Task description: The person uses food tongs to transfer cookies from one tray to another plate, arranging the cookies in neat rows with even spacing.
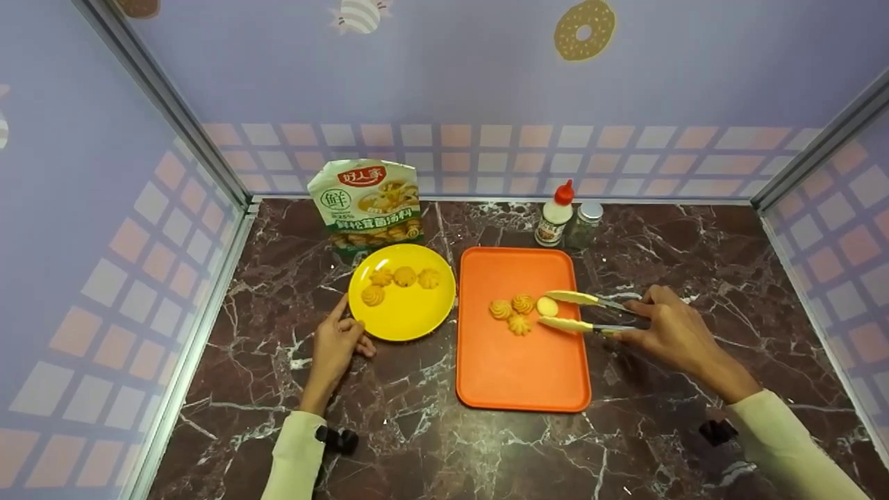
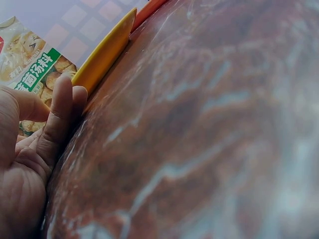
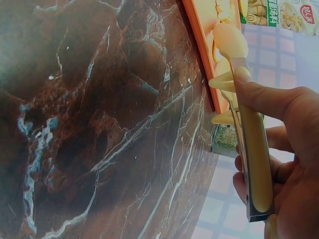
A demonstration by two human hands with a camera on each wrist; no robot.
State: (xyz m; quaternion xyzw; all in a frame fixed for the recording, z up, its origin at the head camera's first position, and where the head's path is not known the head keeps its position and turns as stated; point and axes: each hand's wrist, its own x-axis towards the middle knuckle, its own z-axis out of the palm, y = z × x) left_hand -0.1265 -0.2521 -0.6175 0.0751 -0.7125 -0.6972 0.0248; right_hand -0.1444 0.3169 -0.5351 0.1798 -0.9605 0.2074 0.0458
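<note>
So far you have four cookies on the yellow plate (image 1: 410, 316), which sits just left of the orange tray (image 1: 521, 368), touching or nearly touching its left edge. Four pieces remain on the tray's upper half: three swirled cookies (image 1: 512, 313) in a cluster, and a paler round one (image 1: 547, 306) just to their right. By my reckoning you are about halfway — as many left on the tray as already moved.

Your right hand (image 1: 670, 333) is off the tray's right edge, fingers and thumb curled round the handles of the tongs (image 1: 583, 311). The tong tips reach in over the tray and bracket the pale cookie, one arm above it and one below; whether they already pinch it I cannot tell.

Your left hand (image 1: 338, 342) rests on the marble counter (image 1: 417, 430) at the plate's lower left rim, fingers relaxed and touching the edge — steadying it, holding nothing.

Behind the tray stand a soup packet (image 1: 366, 201), a red-capped bottle (image 1: 555, 217) and a small jar (image 1: 585, 223).
</note>
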